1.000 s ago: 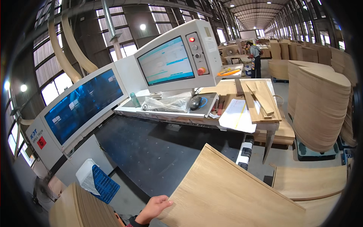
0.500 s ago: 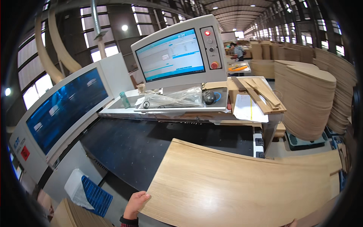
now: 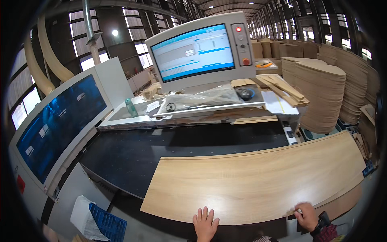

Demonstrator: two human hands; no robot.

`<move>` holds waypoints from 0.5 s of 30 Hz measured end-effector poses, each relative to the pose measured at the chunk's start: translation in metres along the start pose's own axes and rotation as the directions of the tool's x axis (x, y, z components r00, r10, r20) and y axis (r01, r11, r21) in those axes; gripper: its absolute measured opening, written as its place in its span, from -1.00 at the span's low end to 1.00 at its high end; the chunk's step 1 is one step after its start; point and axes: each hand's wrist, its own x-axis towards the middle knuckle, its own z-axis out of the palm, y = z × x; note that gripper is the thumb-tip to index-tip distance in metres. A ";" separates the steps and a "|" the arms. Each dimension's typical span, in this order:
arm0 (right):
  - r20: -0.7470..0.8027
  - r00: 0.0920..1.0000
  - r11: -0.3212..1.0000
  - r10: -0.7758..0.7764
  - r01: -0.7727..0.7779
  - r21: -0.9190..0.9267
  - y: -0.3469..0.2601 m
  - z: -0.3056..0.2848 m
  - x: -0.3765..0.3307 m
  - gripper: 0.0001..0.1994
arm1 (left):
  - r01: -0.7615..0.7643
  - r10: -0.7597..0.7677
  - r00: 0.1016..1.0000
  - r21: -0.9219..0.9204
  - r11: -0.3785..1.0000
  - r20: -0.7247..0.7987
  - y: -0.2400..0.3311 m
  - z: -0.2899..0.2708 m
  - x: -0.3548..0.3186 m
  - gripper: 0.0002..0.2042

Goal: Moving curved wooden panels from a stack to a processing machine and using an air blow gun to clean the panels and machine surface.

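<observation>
A long wood-grain board (image 3: 250, 181) lies across the near side of the black machine bed (image 3: 121, 157), its right part reaching past the bed. My left hand (image 3: 206, 224) rests open on its near edge, fingers spread on the surface. At the near edge farther right, my right hand (image 3: 307, 215) has its fingers curled over the board's rim; they are slightly blurred. A dark band circles the right wrist. Beneath the board's right end another brown panel (image 3: 342, 199) shows.
A machine with a dark blue window (image 3: 60, 121) stands left. Beyond the bed is a control screen (image 3: 193, 52), with plastic wrap (image 3: 205, 99), a green bottle (image 3: 131, 108) and wood strips (image 3: 284, 90). Stacked panels (image 3: 314, 92) stand right; a blue crate (image 3: 107, 222) sits lower left.
The board has shifted and turned, lying flatter across the bed. My left hand has gone from its left corner to the near edge. My right hand has come further into view.
</observation>
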 end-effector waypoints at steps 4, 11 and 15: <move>0.101 0.972 0.872 -0.214 0.236 -0.429 -0.022 0.061 0.020 -0.45 | 0.138 -0.141 0.990 -0.122 0.983 -0.019 -0.084 0.010 0.004 -0.64; 0.199 0.941 0.789 -0.274 0.338 -0.513 -0.069 0.147 0.077 -0.36 | 0.303 -0.306 0.952 -0.089 0.949 -0.019 -0.175 0.009 0.034 -0.65; 0.240 0.924 0.819 -0.297 0.375 -0.434 -0.105 0.188 0.111 -0.36 | 0.204 -0.184 0.971 -0.124 0.971 0.154 -0.173 0.010 0.048 -0.56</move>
